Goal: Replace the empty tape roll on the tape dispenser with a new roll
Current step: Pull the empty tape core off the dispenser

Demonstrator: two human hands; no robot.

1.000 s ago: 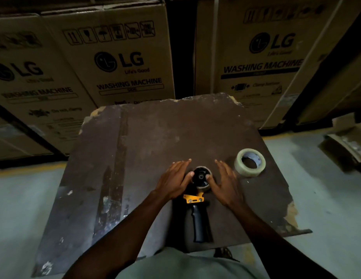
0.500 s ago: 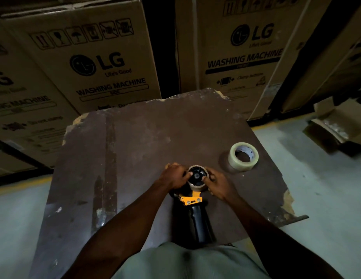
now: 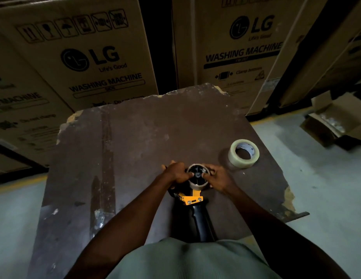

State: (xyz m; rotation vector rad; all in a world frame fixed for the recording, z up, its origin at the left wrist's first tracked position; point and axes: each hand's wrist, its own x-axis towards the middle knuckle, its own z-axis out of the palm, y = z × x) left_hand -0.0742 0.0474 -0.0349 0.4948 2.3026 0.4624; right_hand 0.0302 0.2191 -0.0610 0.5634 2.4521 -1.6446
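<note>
A tape dispenser (image 3: 197,210) with a black handle and a yellow bracket lies on a worn brown board (image 3: 135,141), handle toward me. Its black hub carries an empty cardboard roll core (image 3: 197,184). My left hand (image 3: 176,173) grips the core's left side with curled fingers, thumb over the rim. My right hand (image 3: 218,178) grips the right side the same way. A new roll of clear tape (image 3: 244,154) lies flat on the board, just right of my right hand and apart from it.
Large cardboard washing machine boxes (image 3: 91,57) stand behind the board. An open carton (image 3: 334,123) lies on the grey floor at the right. The board's right corner (image 3: 290,206) is chipped and ragged.
Both hands went from lying open beside the core to curling round it. The view has shifted closer over the dispenser.
</note>
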